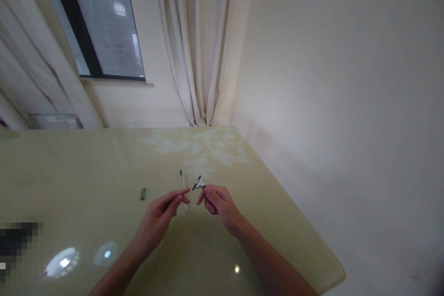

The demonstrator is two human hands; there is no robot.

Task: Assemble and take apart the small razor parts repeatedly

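A small razor (pixel 197 183) with a dark, wide head is held up over the table, its head pointing up and left. My right hand (pixel 220 203) is closed around its handle, and most of that handle is hidden by the fingers. Just left of the razor head is my left hand (pixel 165 208), index finger stretched toward it and thumb apart below. I see nothing in those fingers. Behind the left fingertips lies a white toothbrush (pixel 183 182) with a dark head, its middle covered by them. Farther left lies a small green and black razor cartridge (pixel 143 194).
The glossy yellow-green table (pixel 86 171) has a pale leaf pattern and light reflections. A white wall (pixel 329 101) borders its right edge. Curtains (pixel 194 46) and a window (pixel 104 18) stand behind it. A blurred dark patch (pixel 17 240) sits at lower left.
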